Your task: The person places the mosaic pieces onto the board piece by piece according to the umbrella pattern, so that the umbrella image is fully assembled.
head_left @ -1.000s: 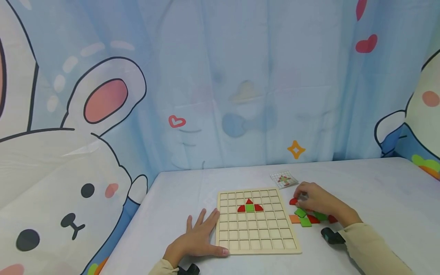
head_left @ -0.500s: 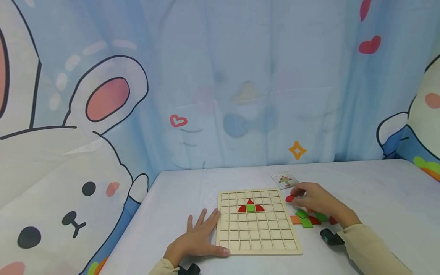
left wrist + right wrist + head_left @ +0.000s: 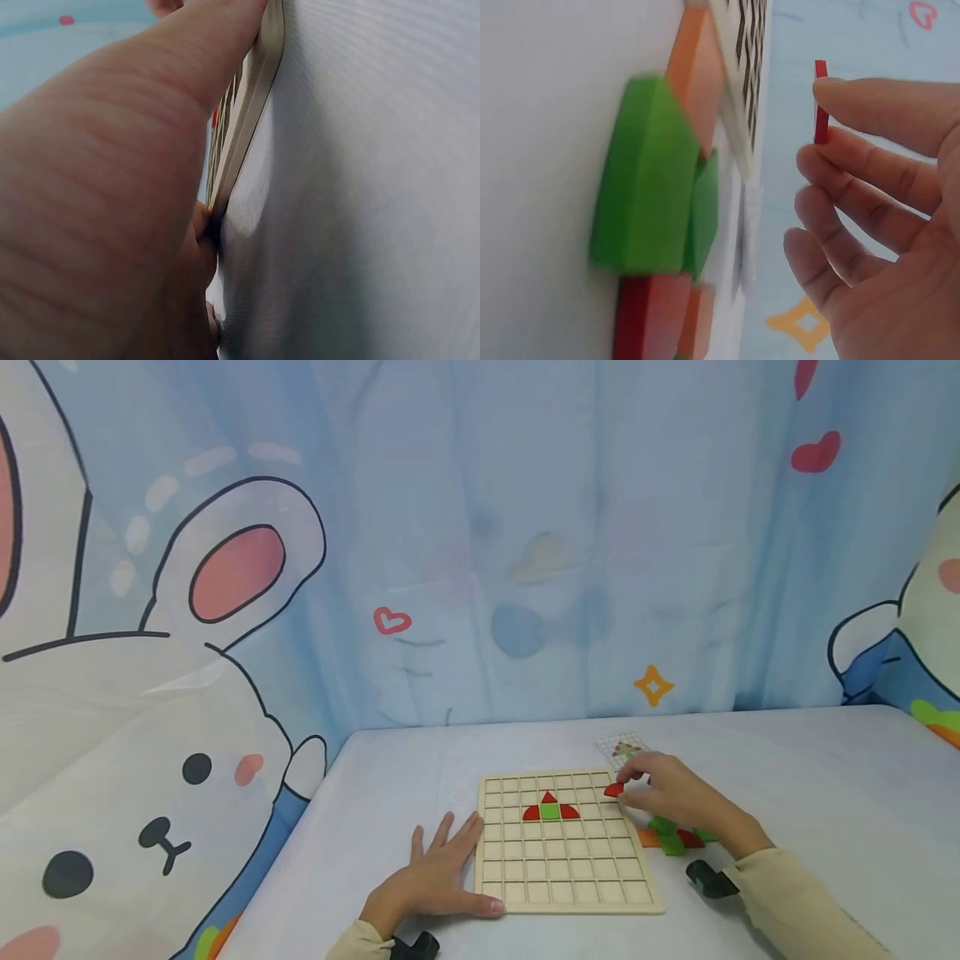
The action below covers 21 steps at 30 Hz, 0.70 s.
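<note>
My right hand (image 3: 671, 789) pinches a red round-edged tile (image 3: 612, 790) between thumb and fingers, over the board's upper right edge. The right wrist view shows this red tile (image 3: 821, 124) edge-on and raised. The wooden grid board (image 3: 555, 893) lies flat on the table. Spread along its left side is my left hand (image 3: 431, 881), thumb at the lower left corner. In the grid, a green square tile (image 3: 550, 812) sits below a red triangle tile (image 3: 549, 797), between two red round-edged tiles (image 3: 532, 813). The left wrist view shows the board's edge (image 3: 251, 97) beside the hand.
Right of the board lies a loose pile with green tiles (image 3: 673, 843), an orange tile (image 3: 649, 838) and a red tile (image 3: 690, 840), partly under the right hand. Behind it, a pattern card (image 3: 615, 747) rests on the white table (image 3: 420, 760).
My right hand has carried the red tile leftward from the pile to the board's upper right edge. The left hand has stayed at the board's left side.
</note>
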Motion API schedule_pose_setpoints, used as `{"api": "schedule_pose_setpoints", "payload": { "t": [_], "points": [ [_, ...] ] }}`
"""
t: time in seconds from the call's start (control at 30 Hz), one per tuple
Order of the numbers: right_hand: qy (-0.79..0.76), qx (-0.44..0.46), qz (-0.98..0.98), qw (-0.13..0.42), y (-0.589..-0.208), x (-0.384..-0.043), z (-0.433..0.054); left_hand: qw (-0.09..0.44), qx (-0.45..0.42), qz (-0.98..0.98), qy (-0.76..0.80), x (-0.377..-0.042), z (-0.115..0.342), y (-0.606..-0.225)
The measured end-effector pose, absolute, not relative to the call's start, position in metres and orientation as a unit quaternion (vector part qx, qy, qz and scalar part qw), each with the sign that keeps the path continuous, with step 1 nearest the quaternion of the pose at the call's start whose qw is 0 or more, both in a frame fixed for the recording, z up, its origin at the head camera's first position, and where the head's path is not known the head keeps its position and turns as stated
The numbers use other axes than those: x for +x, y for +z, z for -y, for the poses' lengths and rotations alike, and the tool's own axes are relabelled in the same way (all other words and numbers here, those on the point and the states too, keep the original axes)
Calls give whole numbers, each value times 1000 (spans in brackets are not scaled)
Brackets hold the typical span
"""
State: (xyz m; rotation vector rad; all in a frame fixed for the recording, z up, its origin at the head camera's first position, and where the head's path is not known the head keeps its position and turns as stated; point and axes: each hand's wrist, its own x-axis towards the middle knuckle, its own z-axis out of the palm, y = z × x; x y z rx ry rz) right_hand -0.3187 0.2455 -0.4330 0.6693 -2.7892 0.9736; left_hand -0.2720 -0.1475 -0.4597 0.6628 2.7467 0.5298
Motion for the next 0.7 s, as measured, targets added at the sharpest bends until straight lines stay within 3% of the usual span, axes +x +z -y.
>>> {"api": "schedule_pose_setpoints", "payload": {
  "t": [0.17,0.47,0.7],
  "points": [
    [312,252,913,73,-429,-319,-233,133,226,-948,181,-273,149,-460],
    [315,266,910,49,-423,-310,-208,134,230,-946,183,-271,148,-459],
    [312,341,885,61,-424,-312,-182,136,226,-949,175,-272,147,-457]
  ]
}}
